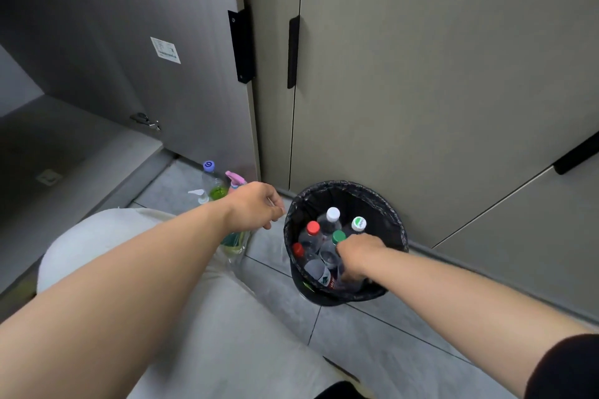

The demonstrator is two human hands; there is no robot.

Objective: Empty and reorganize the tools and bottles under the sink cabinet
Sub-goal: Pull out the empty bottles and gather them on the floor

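A black bin (327, 186) lined with a black bag stands on the floor by the cabinet fronts. Several plastic bottles stand in it, with a white cap (333, 214), a red cap (313, 228) and a green cap (338, 236) showing. My right hand (358, 256) reaches into the bin, its fingers curled down around a bottle beside the green cap; the bottle's body is mostly hidden. My left hand (256, 204) hovers just left of the bin rim, fingers loosely curled and holding nothing. A clear bottle with green liquid (234, 243) stands under that wrist.
By the open cabinet door (194, 91) stand a purple-capped bottle (209, 166), a pink spray bottle (235, 179) and a white pump bottle (198, 194). The dark cabinet interior (48, 152) opens at left. My knee in light trousers (97, 236) fills the lower left. Closed doors rise behind the bin.
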